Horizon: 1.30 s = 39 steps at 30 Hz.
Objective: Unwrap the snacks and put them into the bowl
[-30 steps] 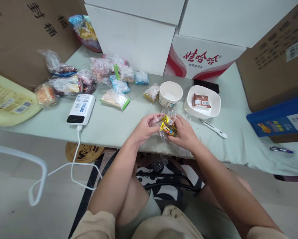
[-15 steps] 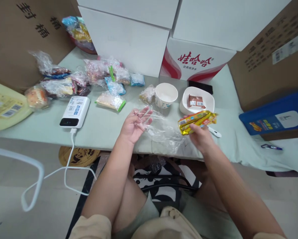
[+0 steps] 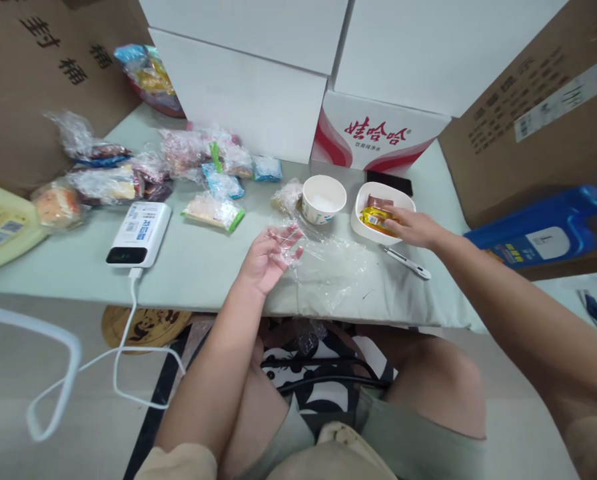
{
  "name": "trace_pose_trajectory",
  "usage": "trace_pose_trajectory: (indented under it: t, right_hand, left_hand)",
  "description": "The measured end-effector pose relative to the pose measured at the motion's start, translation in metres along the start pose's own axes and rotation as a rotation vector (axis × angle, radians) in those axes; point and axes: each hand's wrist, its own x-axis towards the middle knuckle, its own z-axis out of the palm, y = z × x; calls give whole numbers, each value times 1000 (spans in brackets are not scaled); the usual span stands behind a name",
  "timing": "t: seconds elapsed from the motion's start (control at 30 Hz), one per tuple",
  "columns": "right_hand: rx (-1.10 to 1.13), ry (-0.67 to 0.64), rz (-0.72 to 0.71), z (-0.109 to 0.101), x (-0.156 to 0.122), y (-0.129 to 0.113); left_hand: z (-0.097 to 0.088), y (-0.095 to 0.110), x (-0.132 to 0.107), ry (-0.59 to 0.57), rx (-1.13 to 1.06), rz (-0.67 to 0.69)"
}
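My left hand [image 3: 264, 261] is above the table's near edge, fingers half curled, with clear plastic wrap [image 3: 331, 270] caught among them. The wrap trails right across the cloth. At the white bowl [image 3: 371, 233], my right hand [image 3: 414, 227] has its fingers on a shiny yellow snack packet [image 3: 372, 219], which lies inside; the fingertips are partly hidden. A brown wrapped snack [image 3: 378, 201] sits behind the packet in the same bowl. Left of the bowl stands a white paper cup [image 3: 323, 212]. A white utility knife [image 3: 407, 262] lies just in front of the bowl.
Several wrapped snacks [image 3: 211, 212] spread over the left back. A white power bank [image 3: 141, 233] with a cable [image 3: 134, 293] lies nearer. White boxes [image 3: 238, 100] wall the back. A black phone [image 3: 389, 182] rests behind the bowl; a blue bottle [image 3: 543, 230] is at right.
My right hand has moved away from me and slightly right, bringing the yellow packet down into the bowl. The utility knife shows more fully. My left hand stays with the wrap.
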Motion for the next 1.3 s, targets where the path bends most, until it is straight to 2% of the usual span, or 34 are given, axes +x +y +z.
trace_pose_trajectory:
  t: [0.07,0.1,0.17,0.23,0.27,0.33,0.43,0.47,0.53,0.57,0.63,0.73,0.8,0.87,0.93,1.03,1.1,1.2,1.3]
  right_hand:
    - [-58,-48,20,4,-9,-3]
    - [-88,-28,30,6,-16,-8]
    - [-80,152,-26,10,-36,-28]
    - [26,290,-194,19,-60,-57]
    - [85,262,-327,27,-73,-74]
    - [106,78,-582,47,-95,-105]
    - [88,-36,-592,75,-113,-130]
    - [114,-24,-564,82,-116,-132]
    - [230,64,-505,88,-118,-128]
    - [314,122,-463,87,-119,-124]
    - [528,216,-300,82,-120,-115]
    - [910,288,82,70,-117,-106]
    - [1110,327,299,64,-111,-103]
    - [1205,336,406,60,-105,-101]
    - [1227,335,438,59,-102,-99]
    - [1246,348,461,62,-105,-94]
    - [1263,352,490,66,-108,-91]
    - [1263,363,488,75,-111,-91]
    - [1250,400,436,81,-109,-94]
  left_hand:
    - [-1,0,1,-6,0,-9]
    - [-2,0,1,11,4,-4]
    - [-4,-2,3,129,28,57]
    - [-8,-5,5,309,82,165]
    - [-11,-6,5,384,126,219]
    - [-17,-9,4,449,248,288]
    - [-26,-9,-3,449,478,320]
    - [-29,-7,-7,459,563,364]
    - [-32,-1,-17,448,768,535]
    - [-32,2,-22,396,887,636]
    - [-31,8,-30,164,1130,744]
    - [-27,7,-35,-237,1357,624]
    - [-25,3,-33,-346,1405,508]
    - [-26,-2,-30,-327,1394,418]
    - [-28,-3,-28,-250,1325,330]
    - [-29,-1,-26,-178,1118,202]
    - [-27,1,-23,-137,930,166]
    - [-20,3,-19,-63,643,118]
    - [-14,5,-16,-1,507,19]
